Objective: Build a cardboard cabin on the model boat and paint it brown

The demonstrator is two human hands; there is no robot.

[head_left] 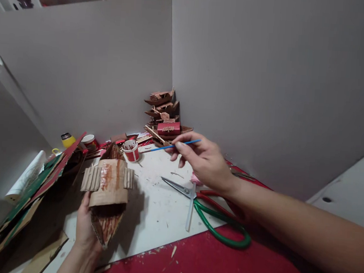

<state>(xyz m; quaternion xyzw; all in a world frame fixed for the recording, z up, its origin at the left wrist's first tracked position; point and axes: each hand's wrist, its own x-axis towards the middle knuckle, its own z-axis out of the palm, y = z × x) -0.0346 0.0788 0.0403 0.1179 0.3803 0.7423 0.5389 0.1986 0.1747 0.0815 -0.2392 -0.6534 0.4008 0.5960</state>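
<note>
My left hand [86, 225] holds up a small cardboard model boat [110, 194] from below; most of its fingers are hidden behind the hull. The boat has a curved tan roof with wet-looking reddish-brown streaks and rows of thin sticks on both sides. Between the fingertips of my right hand [196, 154] is a thin blue brush [186, 143], its tip pointing left toward a red and white paper cup [131, 151] with dark stains inside the rim.
Green-handled scissors [215, 216] and a translucent stick [190, 208] lie on the white sheet [150, 230]. Several finished-looking model boats [165, 114] are stacked in the corner. Cardboard sheets [37, 193], a yellow jar [68, 140] and another cup [89, 141] stand left.
</note>
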